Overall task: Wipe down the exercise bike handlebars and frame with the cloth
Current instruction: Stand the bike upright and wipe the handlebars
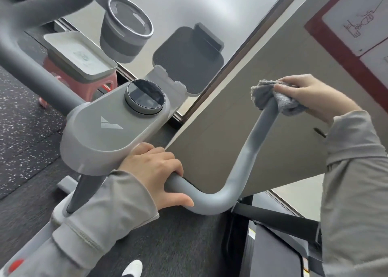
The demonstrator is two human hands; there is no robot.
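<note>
- While the left hand (155,171) is curled tight around the low part of the grey handlebar (243,163), the right hand (310,96) is up at the top end of that same bar.
- The right hand's fingers are closed on a grey cloth (273,97), and the cloth is bunched over the tip of the bar.
- Both arms wear grey sleeves (100,218).
- The bar bends up from the left hand to the cloth.
- Just beside the left hand sits the bike's grey console (105,134), with a round dark dial (144,96) on top.
- Behind the dial stands a dark phone holder (189,56).
- A grey cup holder (126,28) and a white tray (77,56) are farther back.
- A pink stool (63,75) stands on the dark speckled floor (23,113).
</note>
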